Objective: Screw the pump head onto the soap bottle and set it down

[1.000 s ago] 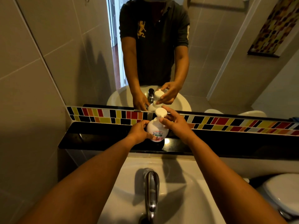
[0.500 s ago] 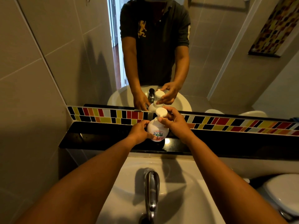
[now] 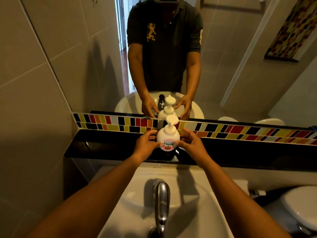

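The white round soap bottle (image 3: 168,136) with a pink and green label stands upright on the black shelf (image 3: 106,145). Its white pump head (image 3: 172,119) sits on the neck, uncovered. My left hand (image 3: 145,145) cups the bottle's left side, thumb at the label's lower edge. My right hand (image 3: 192,143) is beside the bottle's right side with fingers spread; its thumb reaches the label's edge and the other fingers stand a little off the bottle. The mirror repeats the bottle and both hands.
A chrome faucet (image 3: 161,200) rises over the white sink (image 3: 197,212) below my arms. A strip of coloured tiles (image 3: 240,133) runs behind the shelf under the mirror (image 3: 223,66). A white toilet (image 3: 300,206) is at the lower right. Grey tiled wall stands at the left.
My right hand has come off the pump head and dropped beside the bottle's body, fingers spread. The pump head now shows in full. My left hand stays on the bottle's left side.
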`<act>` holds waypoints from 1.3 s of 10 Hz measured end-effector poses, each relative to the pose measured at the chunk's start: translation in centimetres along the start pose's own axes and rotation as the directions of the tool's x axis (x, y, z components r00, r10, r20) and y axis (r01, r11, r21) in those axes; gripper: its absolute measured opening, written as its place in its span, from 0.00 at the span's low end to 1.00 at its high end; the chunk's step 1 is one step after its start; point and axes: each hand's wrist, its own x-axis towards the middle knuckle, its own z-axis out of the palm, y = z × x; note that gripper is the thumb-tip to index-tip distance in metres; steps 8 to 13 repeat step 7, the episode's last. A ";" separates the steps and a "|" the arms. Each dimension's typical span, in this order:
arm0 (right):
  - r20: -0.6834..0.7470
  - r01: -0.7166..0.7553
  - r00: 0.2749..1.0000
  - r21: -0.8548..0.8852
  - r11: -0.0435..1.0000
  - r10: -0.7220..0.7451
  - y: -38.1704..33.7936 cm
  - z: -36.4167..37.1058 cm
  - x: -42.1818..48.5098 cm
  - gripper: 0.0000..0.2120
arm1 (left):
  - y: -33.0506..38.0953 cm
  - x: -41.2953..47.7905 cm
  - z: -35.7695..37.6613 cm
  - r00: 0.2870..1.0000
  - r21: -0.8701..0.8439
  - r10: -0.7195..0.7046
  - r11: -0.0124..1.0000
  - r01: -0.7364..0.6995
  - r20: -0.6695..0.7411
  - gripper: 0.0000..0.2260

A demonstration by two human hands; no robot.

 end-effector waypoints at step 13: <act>-0.129 -0.058 0.990 -0.072 0.996 0.049 2.9 1.5 0.7 0.30 | -0.3 -0.3 -0.8 0.991 0.195 0.074 0.979 -0.052 -0.109 0.29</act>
